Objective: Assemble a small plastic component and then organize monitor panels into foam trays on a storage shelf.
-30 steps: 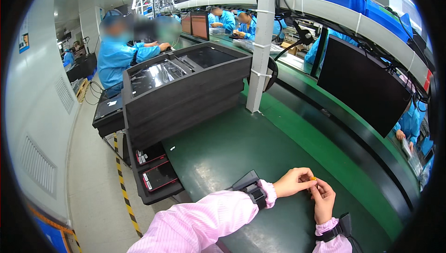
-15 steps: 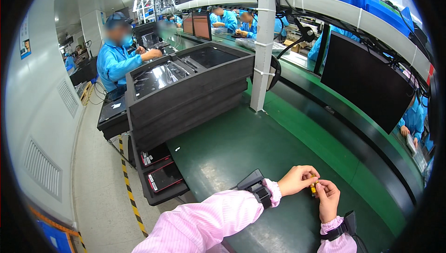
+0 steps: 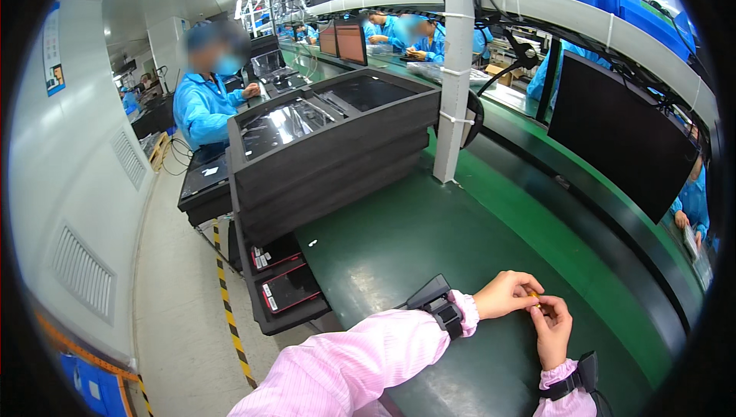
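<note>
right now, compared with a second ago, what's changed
The view has swung slightly left. At left, the co-worker's hand has drawn back toward their body. The small yellow piece, plainer half a second ago, is mostly covered again. Unchanged: left hand and right hand pinch it above the green table; the black trays stay put.

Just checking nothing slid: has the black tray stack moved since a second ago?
No. The black tray stack hasn't visibly shifted: its right corner still appears beside the white post.
</note>
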The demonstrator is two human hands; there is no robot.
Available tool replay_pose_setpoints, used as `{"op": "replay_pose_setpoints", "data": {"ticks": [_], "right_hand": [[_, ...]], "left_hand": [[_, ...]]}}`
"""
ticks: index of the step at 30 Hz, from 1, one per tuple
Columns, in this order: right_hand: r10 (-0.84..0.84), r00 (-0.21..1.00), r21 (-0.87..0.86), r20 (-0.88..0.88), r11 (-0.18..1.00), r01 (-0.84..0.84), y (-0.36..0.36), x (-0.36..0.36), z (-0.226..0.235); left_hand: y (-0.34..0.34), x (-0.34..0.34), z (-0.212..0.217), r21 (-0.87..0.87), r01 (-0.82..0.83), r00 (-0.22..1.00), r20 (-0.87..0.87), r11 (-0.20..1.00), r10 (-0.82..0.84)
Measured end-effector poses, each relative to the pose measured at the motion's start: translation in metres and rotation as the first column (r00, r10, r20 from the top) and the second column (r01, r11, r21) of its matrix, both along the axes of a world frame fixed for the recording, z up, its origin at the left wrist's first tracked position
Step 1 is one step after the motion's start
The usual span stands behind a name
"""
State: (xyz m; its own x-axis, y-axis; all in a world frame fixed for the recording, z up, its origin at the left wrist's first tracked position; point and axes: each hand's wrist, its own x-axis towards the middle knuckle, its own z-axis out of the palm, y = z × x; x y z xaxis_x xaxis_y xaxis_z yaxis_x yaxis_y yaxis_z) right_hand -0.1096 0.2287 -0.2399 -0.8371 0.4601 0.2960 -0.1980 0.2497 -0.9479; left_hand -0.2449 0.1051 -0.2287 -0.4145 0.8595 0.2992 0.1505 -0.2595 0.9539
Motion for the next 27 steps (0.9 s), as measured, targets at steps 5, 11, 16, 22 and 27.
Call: {"op": "replay_pose_setpoints", "data": {"ticks": [5,11,16,22,27], "right_hand": [[-0.003,0.998,0.008,-0.07,1.0,0.003,-0.003,-0.001,0.003],[0.034,0.999,-0.164,0.012,0.986,-0.032,-0.012,-0.001,0.012],[-0.012,0.997,-0.112,0.077,0.993,0.02,-0.006,0.001,0.011],[-0.026,0.996,-0.076,0.087,0.997,0.033,-0.001,0.001,0.007],[-0.012,0.994,-0.104,0.109,0.994,0.023,-0.001,0.001,0.011]], "left_hand": [[0.0,-0.001,0.001,-0.005,0.05,0.995,0.085,0.999,-0.049],[0.001,-0.001,-0.004,0.027,0.013,0.999,0.044,1.0,-0.015],[0.0,0.001,-0.003,-0.029,0.055,0.996,0.078,0.998,-0.053],[0.003,-0.002,-0.006,0.04,-0.01,0.998,-0.063,0.999,0.012],[0.006,-0.002,-0.006,0.039,0.025,1.0,0.004,0.999,-0.026]]}}
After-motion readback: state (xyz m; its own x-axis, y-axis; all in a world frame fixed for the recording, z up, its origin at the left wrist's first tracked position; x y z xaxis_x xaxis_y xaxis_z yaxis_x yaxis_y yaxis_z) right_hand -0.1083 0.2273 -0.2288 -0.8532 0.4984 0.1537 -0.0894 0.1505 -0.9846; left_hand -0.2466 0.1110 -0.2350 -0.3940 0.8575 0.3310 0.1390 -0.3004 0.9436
